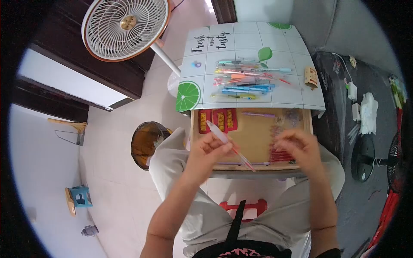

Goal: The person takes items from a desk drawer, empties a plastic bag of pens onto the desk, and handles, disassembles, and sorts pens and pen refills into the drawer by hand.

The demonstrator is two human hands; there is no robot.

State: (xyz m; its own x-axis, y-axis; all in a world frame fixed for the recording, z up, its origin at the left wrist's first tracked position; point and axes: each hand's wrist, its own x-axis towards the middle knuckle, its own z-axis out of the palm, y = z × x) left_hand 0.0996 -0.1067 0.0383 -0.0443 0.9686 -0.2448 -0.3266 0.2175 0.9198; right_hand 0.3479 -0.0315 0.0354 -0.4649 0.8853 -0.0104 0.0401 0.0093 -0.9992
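Head view: left hand [209, 150] pinches a pen [218, 132] aslant over the drawer [256, 131]; right hand [302, 146], blurred and half-curled, hovers near thin red rods [279, 157], grip cannot be told. Step in hand looks like pen handling; next move likely calls for a fine fingertip pinch.

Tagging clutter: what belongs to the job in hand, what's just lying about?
Likely job: pen in left hand; thin red sticks in drawer; pen pile on tabletop.

Probably lying about: standing fan; bin; red packets.
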